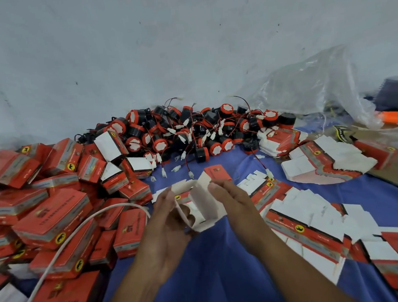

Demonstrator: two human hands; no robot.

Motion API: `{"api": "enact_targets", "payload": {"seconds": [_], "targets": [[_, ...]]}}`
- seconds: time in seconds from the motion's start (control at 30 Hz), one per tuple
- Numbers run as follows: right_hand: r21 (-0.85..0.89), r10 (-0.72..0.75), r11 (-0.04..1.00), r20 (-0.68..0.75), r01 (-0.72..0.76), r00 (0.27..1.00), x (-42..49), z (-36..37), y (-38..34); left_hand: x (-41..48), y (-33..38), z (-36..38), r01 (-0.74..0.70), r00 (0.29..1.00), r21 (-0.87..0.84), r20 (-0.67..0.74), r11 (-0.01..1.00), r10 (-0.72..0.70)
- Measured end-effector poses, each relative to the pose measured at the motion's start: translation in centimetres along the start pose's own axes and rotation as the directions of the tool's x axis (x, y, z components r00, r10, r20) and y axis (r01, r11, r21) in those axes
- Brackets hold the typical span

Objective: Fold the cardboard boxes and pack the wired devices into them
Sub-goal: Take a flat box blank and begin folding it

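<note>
- A half-folded box (202, 205) is held above the blue cloth (221, 275), in the middle of the view and between the two hands; its white inside is turned towards the camera.
- A red flap is seen standing up at the far end of this box, and a loose white flap hangs at its near end.
- The box is gripped from the left by the left hand (167, 223): the thumb is laid along the left wall, and the fingers (187, 212) are seen through an opening in the card, curled behind it.
- The box's right wall is gripped by the right hand (237, 206), whose fingers (218, 187) are bent over the upper edge; its thumb is hidden behind the hand.
- A heap of wired devices (192, 130), black and round with red-orange caps, red and black leads and white plugs, is piled against the wall (143, 50), well beyond the hands.
- Folded red boxes (52, 212) are heaped at the left, some lying with a white end flap open.
- A white cable (67, 241) is draped across these boxes.
- Flat box blanks (310, 223) are spread over the cloth at the right, just beside the right forearm; a further stack (326, 161) is seen farther back.
- A crumpled clear plastic bag (316, 84) is seen at the upper right, against the wall.
</note>
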State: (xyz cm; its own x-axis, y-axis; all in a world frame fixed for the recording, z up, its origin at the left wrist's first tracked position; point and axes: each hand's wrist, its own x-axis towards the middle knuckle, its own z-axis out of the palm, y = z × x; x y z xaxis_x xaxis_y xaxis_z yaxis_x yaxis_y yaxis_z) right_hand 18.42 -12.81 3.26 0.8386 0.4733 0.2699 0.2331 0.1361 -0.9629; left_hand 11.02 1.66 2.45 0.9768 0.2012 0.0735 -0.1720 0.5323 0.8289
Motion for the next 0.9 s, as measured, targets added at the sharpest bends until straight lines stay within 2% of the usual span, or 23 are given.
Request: {"api": "enact_targets", "payload": {"seconds": [0.1, 0.2, 0.3, 0.37, 0.5, 0.6, 0.7, 0.83, 0.9], "targets": [[0.009, -0.011, 1.000, 0.037, 0.011, 0.999, -0.5, 0.5, 0.4, -0.1, -0.4, 0.2, 0.026, 1.000, 0.029, 0.003, 0.999, -0.026], [-0.017, 0.039, 0.999, 0.166, -0.037, 0.985, -0.3, 0.4, 0.4, -0.2, -0.3, -0.1, 0.025, 1.000, 0.038, -0.016, 0.999, -0.024], [0.005, 0.053, 0.998, 0.266, -0.056, 0.963, -0.6, 0.3, 0.5, -0.1, -0.7, -0.5, 0.079, 0.995, -0.027, -0.055, 0.997, -0.080], [0.011, 0.036, 0.999, 0.246, -0.040, 0.969, -0.4, 0.4, 0.7, -0.2, -0.5, 0.0, 0.074, 0.995, -0.117, -0.061, 0.990, -0.081], [0.071, 0.084, 0.994, 0.045, -0.087, 0.995, 0.8, 1.7, 0.2, -0.2, 0.8, 0.3, -0.059, 0.998, -0.229, -0.050, 0.972, 0.049], [0.028, 0.141, 0.989, 0.081, -0.143, 0.987, -0.6, 2.5, 1.2, -0.5, 0.9, -0.2, -0.052, 0.998, -0.242, -0.036, 0.969, 0.045], [0.161, 0.252, 0.954, 0.024, -0.252, 0.968, -1.2, 2.3, 1.2, -0.7, 0.7, -0.1, -0.035, 0.999, -0.234, -0.026, 0.972, 0.030], [0.320, 0.388, 0.865, 0.059, -0.386, 0.920, -0.4, 1.6, 0.7, -0.6, 0.9, 0.3, 0.028, 0.990, -0.198, -0.132, 0.980, -0.055], [0.355, 0.359, 0.864, 0.061, -0.356, 0.931, -0.6, 1.6, 0.5, -0.6, 0.4, 0.6, 0.051, 0.985, -0.102, -0.159, 0.993, -0.067]]}}
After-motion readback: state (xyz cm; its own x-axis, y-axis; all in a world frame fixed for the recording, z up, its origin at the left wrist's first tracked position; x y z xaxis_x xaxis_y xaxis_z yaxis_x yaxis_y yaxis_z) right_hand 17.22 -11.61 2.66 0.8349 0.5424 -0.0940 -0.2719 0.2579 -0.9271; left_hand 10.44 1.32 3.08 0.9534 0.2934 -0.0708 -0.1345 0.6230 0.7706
